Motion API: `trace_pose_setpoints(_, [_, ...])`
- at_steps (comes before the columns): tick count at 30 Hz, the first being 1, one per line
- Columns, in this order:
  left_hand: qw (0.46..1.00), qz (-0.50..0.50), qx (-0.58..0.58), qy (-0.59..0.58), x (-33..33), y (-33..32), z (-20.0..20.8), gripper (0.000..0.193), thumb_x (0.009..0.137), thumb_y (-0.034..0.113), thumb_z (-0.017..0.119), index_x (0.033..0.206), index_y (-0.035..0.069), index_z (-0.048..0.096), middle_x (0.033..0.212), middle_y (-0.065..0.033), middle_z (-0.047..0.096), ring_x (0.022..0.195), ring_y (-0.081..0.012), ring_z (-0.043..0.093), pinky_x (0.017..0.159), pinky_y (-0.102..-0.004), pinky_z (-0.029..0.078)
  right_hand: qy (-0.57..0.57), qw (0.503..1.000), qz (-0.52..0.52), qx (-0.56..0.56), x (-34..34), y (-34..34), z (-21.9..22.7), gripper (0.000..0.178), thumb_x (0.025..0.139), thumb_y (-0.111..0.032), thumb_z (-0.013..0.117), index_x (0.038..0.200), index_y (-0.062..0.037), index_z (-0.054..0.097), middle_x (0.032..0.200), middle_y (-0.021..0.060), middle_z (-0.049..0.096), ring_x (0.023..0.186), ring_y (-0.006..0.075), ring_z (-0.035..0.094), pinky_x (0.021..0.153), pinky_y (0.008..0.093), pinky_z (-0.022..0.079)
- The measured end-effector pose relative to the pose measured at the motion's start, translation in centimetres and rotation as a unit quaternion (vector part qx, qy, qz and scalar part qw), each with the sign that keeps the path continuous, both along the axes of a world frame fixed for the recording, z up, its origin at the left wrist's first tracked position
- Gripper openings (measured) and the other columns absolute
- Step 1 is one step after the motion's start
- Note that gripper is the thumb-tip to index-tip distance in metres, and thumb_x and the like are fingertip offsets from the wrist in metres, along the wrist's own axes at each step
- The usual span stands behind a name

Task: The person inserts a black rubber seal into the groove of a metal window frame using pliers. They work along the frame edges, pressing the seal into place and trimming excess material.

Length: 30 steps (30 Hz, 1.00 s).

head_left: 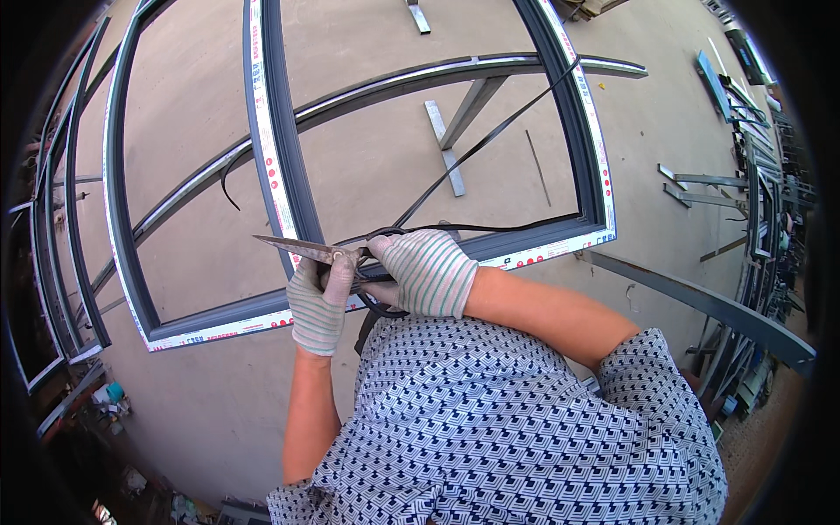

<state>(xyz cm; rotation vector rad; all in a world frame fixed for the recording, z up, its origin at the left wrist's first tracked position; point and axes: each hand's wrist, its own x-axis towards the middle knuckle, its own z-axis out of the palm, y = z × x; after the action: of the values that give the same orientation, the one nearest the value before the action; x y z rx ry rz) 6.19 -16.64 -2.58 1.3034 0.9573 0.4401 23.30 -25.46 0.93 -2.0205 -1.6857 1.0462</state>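
Note:
A pair of scissors (297,247) with black handles points its blades to the left, above the near rail of a grey window frame (219,317). My right hand (429,273), in a striped knit glove, is closed around the handles. My gloved left hand (317,306) is closed right beside the pivot, its thumb against the metal. Something dark shows between its fingers, but I cannot make out what. A long black rubber strip (516,226) runs along the frame's near edge, and another length (490,136) slants up to the right side rail.
A metal support bar (394,85) crosses beneath the frame, standing on a leg with a flat foot (444,149). Another bar (700,302) extends to the right. More frames (74,201) stand at the left, and metal profiles (757,184) are piled along the right.

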Motion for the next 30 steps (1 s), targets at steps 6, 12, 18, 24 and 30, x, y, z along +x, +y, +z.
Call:
trace_pose_setpoints(6, [0.998,0.056,0.013,-0.002,1.5,0.2,0.0,0.026,0.095,0.024,0.068,0.102,-0.001,0.066,0.085,-0.003,0.065,0.076,-0.0102,0.056,0.069,-0.0264,0.046,-0.004,1.0,-0.024,0.014,-0.2,0.7,-1.4,0.042,0.089,-0.035,0.07,0.103,0.0033,0.062,0.089,0.0218,0.069,0.083,0.038,0.07,0.073,0.0451,0.057])
trace_pose_setpoints(12, [0.995,0.093,-0.028,0.008,2.8,0.8,-2.7,0.019,0.099,0.024,0.065,0.096,0.006,0.061,0.081,0.0002,0.059,0.072,-0.0079,0.054,0.069,-0.026,0.047,0.015,0.999,-0.009,0.029,0.1,1.8,-1.3,0.035,0.09,-0.024,0.068,0.111,0.0034,0.061,0.098,0.0203,0.067,0.097,0.037,0.067,0.085,0.0447,0.055])
trace_pose_setpoints(18, [0.968,0.252,-0.011,-0.01,-0.3,5.8,-5.2,0.02,0.098,0.024,0.068,0.094,0.009,0.056,0.078,0.0003,0.056,0.07,-0.0092,0.055,0.065,-0.0254,0.049,-0.016,0.997,-0.047,0.057,6.2,-2.6,-0.4,0.023,0.093,-0.022,0.062,0.101,-0.0006,0.068,0.091,0.0183,0.069,0.088,0.0349,0.066,0.083,0.0415,0.054])
trace_pose_setpoints(24, [0.906,0.423,0.016,-0.016,-2.2,13.5,-7.0,0.04,0.092,0.035,0.067,0.106,0.0,0.057,0.098,-0.009,0.058,0.084,-0.0196,0.056,0.074,-0.0342,0.05,0.069,0.967,-0.138,-0.205,11.8,-9.5,-2.9,0.031,0.096,-0.026,0.062,0.113,-0.0019,0.07,0.1,0.0164,0.073,0.091,0.0299,0.07,0.086,0.0355,0.054])
trace_pose_setpoints(30, [0.891,0.452,0.035,0.005,-1.3,15.0,-5.5,0.042,0.089,0.036,0.064,0.101,-0.003,0.059,0.097,-0.0109,0.057,0.074,-0.0216,0.057,0.066,-0.0317,0.047,0.052,0.972,-0.08,-0.214,10.1,-10.8,-6.3,0.031,0.099,-0.027,0.059,0.116,-0.0034,0.071,0.098,0.0174,0.072,0.089,0.0314,0.069,0.086,0.0369,0.053])
